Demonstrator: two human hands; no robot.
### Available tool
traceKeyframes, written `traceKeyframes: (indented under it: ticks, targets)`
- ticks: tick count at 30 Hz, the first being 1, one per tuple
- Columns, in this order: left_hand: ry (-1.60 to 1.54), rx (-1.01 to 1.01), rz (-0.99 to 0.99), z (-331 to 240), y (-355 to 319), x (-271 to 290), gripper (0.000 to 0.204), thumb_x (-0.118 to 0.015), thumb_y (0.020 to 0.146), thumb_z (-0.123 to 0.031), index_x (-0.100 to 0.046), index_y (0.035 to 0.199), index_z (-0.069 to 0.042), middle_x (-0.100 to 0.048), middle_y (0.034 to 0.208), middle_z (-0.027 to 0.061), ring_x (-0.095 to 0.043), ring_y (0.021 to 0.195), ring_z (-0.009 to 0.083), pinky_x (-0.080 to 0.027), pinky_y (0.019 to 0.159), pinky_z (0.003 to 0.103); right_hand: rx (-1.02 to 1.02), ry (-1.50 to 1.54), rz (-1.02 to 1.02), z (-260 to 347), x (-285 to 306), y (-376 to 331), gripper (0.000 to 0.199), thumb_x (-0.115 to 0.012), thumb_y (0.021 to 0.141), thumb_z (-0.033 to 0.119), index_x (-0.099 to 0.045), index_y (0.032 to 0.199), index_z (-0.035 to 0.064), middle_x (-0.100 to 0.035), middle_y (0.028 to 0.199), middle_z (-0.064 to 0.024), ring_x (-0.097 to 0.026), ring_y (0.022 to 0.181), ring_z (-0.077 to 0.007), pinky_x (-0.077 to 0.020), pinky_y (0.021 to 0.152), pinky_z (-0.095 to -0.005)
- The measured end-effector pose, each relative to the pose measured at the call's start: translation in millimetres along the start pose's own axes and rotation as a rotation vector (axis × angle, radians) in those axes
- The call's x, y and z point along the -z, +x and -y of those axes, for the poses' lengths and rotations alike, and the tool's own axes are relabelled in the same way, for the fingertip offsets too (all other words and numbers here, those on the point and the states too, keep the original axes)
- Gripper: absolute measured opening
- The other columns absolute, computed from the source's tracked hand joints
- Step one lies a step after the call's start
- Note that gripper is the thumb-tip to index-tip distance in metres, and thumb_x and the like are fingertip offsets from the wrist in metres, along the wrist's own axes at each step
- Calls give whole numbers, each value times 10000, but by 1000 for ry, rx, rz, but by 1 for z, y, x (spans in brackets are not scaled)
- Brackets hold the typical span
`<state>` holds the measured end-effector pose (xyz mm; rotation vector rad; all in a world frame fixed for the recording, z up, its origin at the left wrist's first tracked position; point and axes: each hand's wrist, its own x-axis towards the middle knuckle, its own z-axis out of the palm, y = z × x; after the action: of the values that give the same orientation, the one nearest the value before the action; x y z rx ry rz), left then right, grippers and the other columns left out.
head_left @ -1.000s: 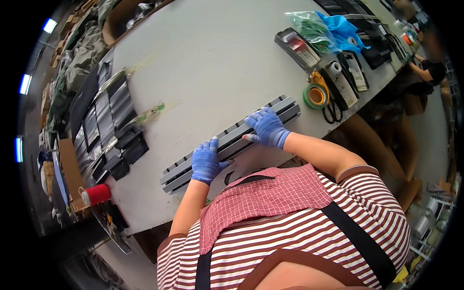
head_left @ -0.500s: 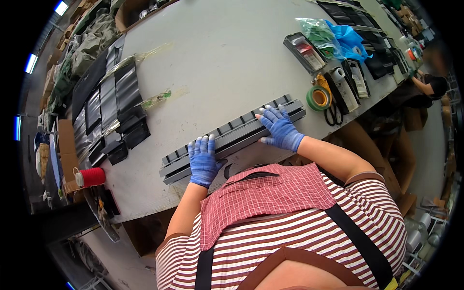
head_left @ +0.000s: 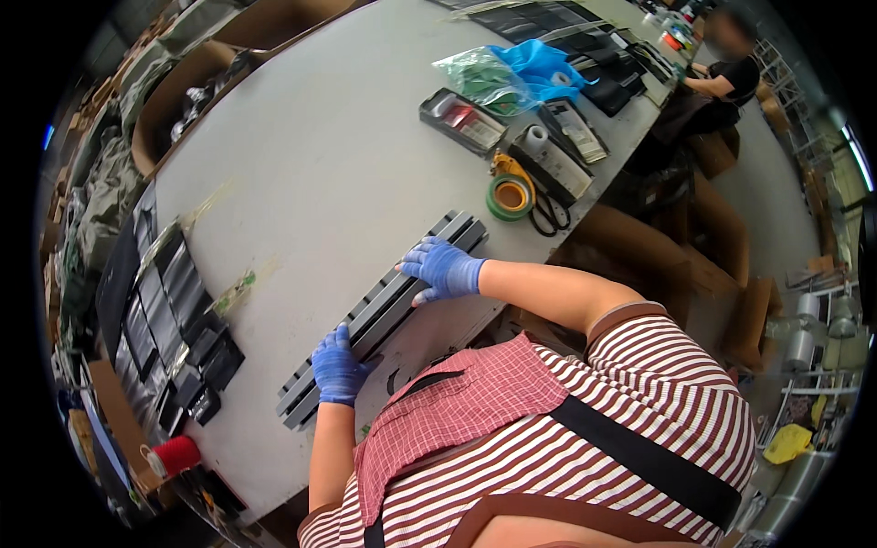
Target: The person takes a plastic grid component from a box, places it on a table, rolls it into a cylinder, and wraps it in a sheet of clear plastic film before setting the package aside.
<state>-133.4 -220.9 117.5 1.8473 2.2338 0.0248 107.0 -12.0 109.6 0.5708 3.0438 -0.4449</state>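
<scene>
A pale table (head_left: 292,155) fills most of the view, with black sheet pieces (head_left: 164,310) spread along its left side. A long grey slatted bundle (head_left: 388,310) lies slantwise on the near part, close to the person's apron. The whole view has swung round over the last second, so the bundle looks steeper, though it sits much the same against the table's edge. Its far, black-barred band shows narrower than half a second ago; the layers seem to be tipping or drawing together, which suggests the bundle is being squared up rather than carried.

The left hand (head_left: 336,370) lies across the bundle's lower end, the right hand (head_left: 443,269) near its upper end. Both have fingers partly spread over the top, thumbs apart on the near side; how firmly they grip, I cannot tell.

Beyond the upper end lie a blue bag (head_left: 539,68), a green-rimmed tape roll (head_left: 510,197) and, nearest the left hand's side, a red spool (head_left: 174,455).
</scene>
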Motion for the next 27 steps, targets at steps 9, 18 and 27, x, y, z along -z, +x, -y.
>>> traceKeyframes:
  ticks: [9,18,27]
  targets:
    - [32,-18,-69,-4,-1,-9,948,-868,556,-536,-508,1278,-40,-615,1112,149,-593,1029,333,-465,898,457,-559,359,-762,-124,30,-51,352,-608,826,167,-609,1132,-5,-663,1017,-229,-639,957,-384,-512,886,-423]
    - [38,-2,-62,-2,-3,-13,936,-876,544,-528,-508,1257,-46,-610,1100,154,-581,1021,344,-464,891,459,-1486,167,-463,-288,80,-115,409,-557,899,360,-675,1072,8,-658,1125,-259,-635,1071,-375,-506,890,-453]
    - [18,6,-41,-3,1,-11,946,-878,539,-531,-510,1259,-40,-604,1136,160,-578,1048,349,-457,911,465,-1263,1246,-963,-293,62,-132,287,-597,912,238,-679,1048,-2,-711,839,-125,-678,616,-170,-521,528,-269]
